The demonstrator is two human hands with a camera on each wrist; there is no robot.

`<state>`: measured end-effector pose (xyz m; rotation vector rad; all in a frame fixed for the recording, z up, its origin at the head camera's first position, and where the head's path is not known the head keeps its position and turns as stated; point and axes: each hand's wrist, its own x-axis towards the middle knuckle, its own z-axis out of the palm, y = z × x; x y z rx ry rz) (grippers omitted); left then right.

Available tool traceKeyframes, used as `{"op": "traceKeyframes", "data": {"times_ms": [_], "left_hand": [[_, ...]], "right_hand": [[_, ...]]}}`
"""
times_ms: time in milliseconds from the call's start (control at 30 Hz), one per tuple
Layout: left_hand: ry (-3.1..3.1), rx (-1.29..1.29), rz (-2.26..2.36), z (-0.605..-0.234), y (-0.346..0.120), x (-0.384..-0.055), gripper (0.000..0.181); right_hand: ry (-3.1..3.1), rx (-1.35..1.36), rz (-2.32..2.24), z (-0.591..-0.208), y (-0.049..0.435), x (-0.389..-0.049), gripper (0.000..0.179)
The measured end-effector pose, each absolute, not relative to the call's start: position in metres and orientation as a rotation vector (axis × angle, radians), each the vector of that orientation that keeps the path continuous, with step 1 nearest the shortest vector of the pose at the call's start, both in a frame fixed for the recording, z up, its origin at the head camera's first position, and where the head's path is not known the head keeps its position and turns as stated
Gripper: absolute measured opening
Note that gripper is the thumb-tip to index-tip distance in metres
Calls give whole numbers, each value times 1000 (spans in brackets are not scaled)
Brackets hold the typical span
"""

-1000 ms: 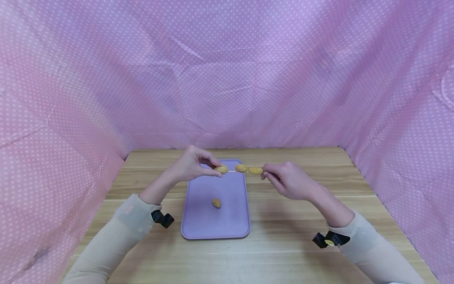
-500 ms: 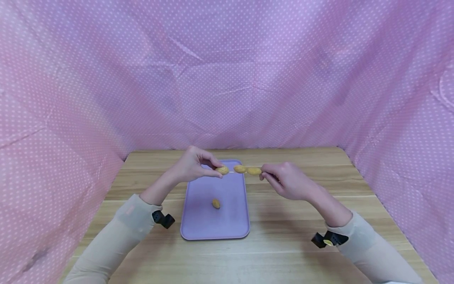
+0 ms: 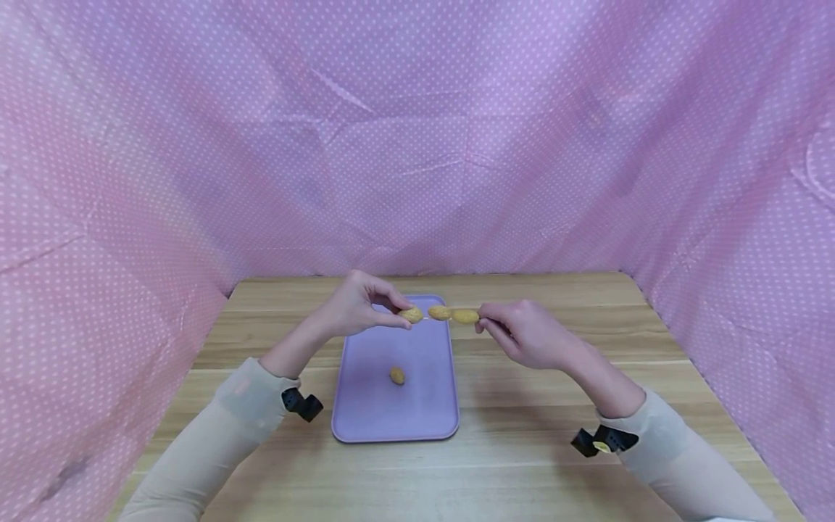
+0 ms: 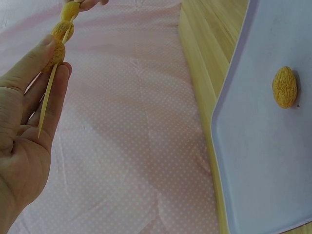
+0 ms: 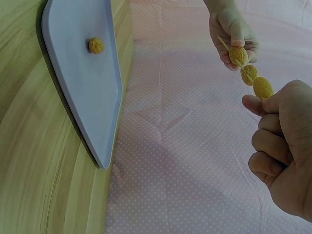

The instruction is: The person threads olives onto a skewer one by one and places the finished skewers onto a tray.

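The left hand (image 3: 359,304) pinches the left fruit (image 3: 412,315), a wrinkled yellow piece, between thumb and fingertips. The right hand (image 3: 528,335) pinches the end of a thin wooden skewer (image 4: 46,105) between thumb and index finger, its other fingers curled in, just beside the right fruit (image 3: 466,316). Between these 2 pieces sits the middle fruit (image 3: 440,312), apart from the left fruit and near the right fruit. The skewer links all 3 in a row; whether it runs through the core or close under the skin of each, I cannot tell.

The right hand's pinch at the end likely steadies the skewer. The left hand grips its fruit by the sides, probably so that the skewer's pointed tip, which projects over the palm, has room to pass.

The row is raised above the far part of a purple tray (image 3: 424,406), on which 1 loose fruit (image 3: 397,375) lies, touched by neither hand. The tray's low rim would presumably stop that piece rolling onto the wooden table (image 3: 522,464).
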<state>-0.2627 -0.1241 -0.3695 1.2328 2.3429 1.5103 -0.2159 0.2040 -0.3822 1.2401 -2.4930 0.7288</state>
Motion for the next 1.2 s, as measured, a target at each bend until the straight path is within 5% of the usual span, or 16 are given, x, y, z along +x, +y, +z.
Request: {"op": "traceKeyframes", "data": {"times_ms": [1200], "left_hand": [[2328,1363,1481,-374,-113,-265,17]], "right_hand": [[-2649,1223,696,-381,204,-216,17]]}}
